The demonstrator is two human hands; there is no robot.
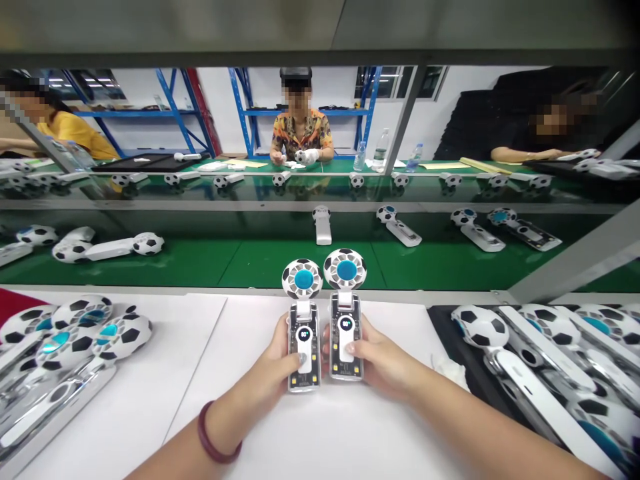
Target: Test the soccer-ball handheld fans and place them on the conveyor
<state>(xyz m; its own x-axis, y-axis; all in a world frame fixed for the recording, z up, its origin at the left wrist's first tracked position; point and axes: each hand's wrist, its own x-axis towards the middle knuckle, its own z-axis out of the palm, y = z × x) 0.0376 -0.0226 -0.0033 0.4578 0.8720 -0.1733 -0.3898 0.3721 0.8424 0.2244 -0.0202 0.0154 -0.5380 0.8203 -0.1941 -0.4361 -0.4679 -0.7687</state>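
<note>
At the lower centre of the frame the left hand is closed around the handle of a small handheld fan with a clear, white-fronted body and a football-patterned head with a blue hub, thumb pressed on its front. Just right of it, the right hand is closed the same way on a second fan of the same make, thumb on the front panel. Both fans stand side by side, almost touching, long axes running up the frame, heads toward the top and away from the wrists; small displays on both handles are lit. Each hand already has its own fan, neither nearer than the other.

At the lower left lies a heap of similar fans on the white table; at the lower right, more fans fill a black tray. Beyond the table edge, across the middle of the frame, a green conveyor belt carries scattered fans. Along the top, three people sit at the far side.
</note>
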